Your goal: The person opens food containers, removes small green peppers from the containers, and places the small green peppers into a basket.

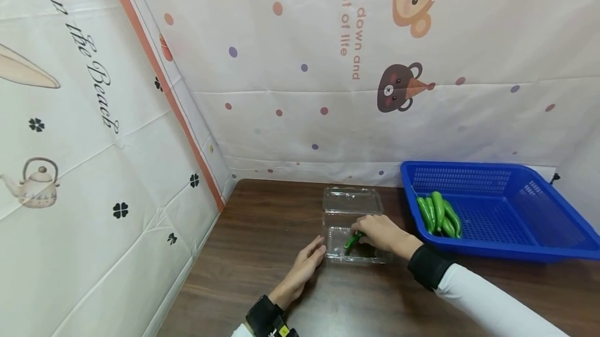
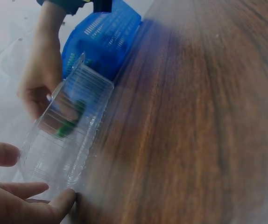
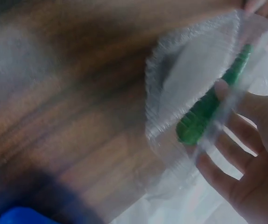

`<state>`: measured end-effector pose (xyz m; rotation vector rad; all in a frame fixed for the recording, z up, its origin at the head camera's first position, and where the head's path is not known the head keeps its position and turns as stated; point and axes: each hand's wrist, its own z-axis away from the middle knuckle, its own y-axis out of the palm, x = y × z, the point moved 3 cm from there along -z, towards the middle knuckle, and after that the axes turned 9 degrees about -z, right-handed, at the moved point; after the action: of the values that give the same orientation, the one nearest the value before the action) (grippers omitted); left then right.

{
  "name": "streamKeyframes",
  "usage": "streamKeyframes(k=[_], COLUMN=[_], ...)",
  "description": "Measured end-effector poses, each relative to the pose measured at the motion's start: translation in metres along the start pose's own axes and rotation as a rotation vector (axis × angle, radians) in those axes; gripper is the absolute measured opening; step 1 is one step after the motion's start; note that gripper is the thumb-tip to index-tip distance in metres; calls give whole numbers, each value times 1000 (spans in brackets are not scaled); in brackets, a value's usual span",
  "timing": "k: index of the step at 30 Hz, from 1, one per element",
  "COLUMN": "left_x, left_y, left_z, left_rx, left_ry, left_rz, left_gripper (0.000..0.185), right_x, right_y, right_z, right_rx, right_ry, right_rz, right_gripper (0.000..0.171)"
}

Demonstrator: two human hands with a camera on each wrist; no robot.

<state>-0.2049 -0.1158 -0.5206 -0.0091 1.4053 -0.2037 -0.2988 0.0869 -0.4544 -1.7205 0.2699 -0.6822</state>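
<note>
A clear plastic clamshell box (image 1: 337, 238) lies on the table with its lid (image 1: 352, 200) folded back. My right hand (image 1: 378, 232) reaches into the box and holds a green chili pepper (image 1: 352, 240) low inside it. In the right wrist view the thumb lies against the pepper (image 3: 201, 114), seen partly through the plastic. My left hand (image 1: 304, 266) rests at the box's left side, fingers fairly straight; in the left wrist view its fingertips (image 2: 65, 200) touch the near end of the box.
A blue plastic basket (image 1: 506, 251) stands to the right of the box, with several green chili peppers (image 1: 438, 214) in its left part. The brown wooden table (image 1: 267, 217) meets printed cloth walls (image 1: 281, 134) at the back and left.
</note>
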Motion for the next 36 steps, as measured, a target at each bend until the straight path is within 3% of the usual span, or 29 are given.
streamKeyframes(k=[5,11,23,33,36], left_x=[0,1,0,1,2], left_y=[0,2,1,1,1], left_z=[0,0,1,1,1], left_rx=[-7,3,3,22,16], left_ry=[-3,-5,14,11,1], left_rz=[2,-5,-15,-35,-16], left_gripper=[57,58,58,60,60], right_x=[0,3,11,10,9], right_y=[-16,-47,-153,-215,-234], right_z=[-2,-5,-15,3,9], right_rx=[-59,-153,-322,-640,-697], right_ry=[-5,-17,5,30,57], right_rz=[-25,63,167,210,228], right_gripper=[15,17,18,21,21])
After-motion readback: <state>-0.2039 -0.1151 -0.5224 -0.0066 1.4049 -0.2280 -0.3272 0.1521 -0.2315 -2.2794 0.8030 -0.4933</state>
